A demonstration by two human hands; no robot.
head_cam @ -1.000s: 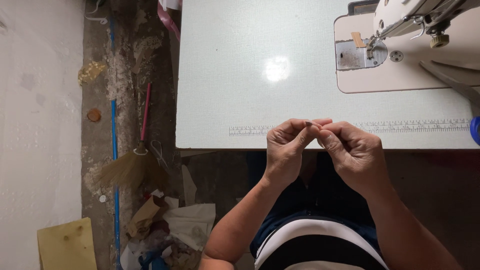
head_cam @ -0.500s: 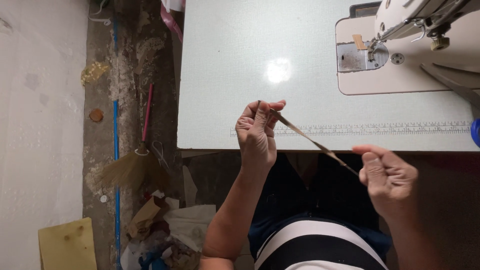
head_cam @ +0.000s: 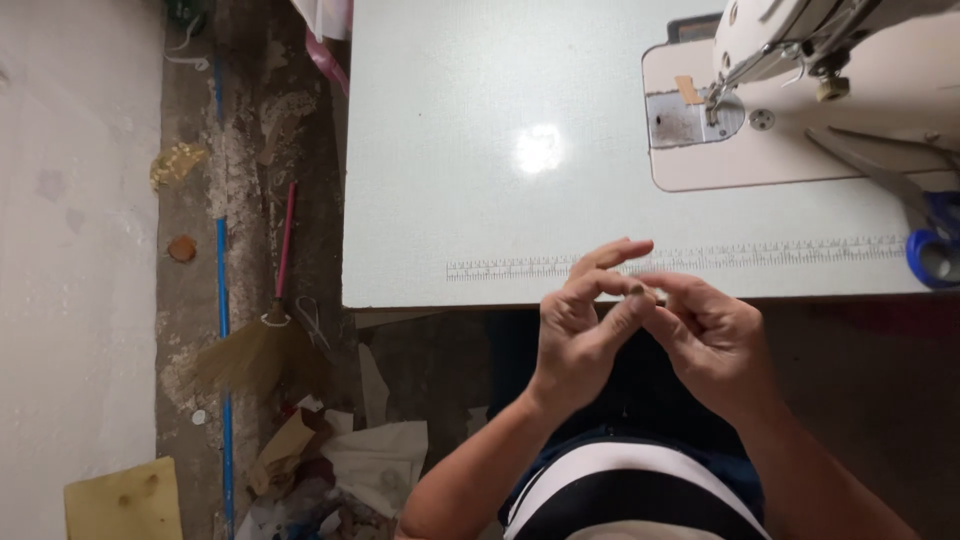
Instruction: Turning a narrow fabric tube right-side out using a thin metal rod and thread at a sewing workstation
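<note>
- The left hand (head_cam: 575, 335) and the right hand (head_cam: 715, 340) are held together just off the near edge of the surface (head_cam: 450, 180), above the lap.
- A small dark piece (head_cam: 637, 290) is pinched where the fingertips of both hands meet — the left thumb and forefinger are closed on it, and the right fingers (head_cam: 672, 292) press against it from the other side.
- Only a tiny end of the piece is seen; its long axis and the way it points cannot be told, since the rest is hidden by the fingers.
- The other left fingers are spread upward over the surface edge, touching nothing.
- One printed ruler strip (head_cam: 690, 258) is seen along the near edge of the surface, running left to right.
- One sewing machine (head_cam: 800, 90) is set at the far right of the surface, well apart from the hands — its needle area is turned toward the left.
- One pair of scissors (head_cam: 925, 225) with blue handles is laid at the right edge, the blades pointing up and to the left toward the machine.
- On the floor to the left, one broom (head_cam: 265, 320) with a red handle is laid, its long axis running away from the person, bristles nearest.
- Scraps of paper and cloth (head_cam: 340, 470) are heaped near the broom.
</note>
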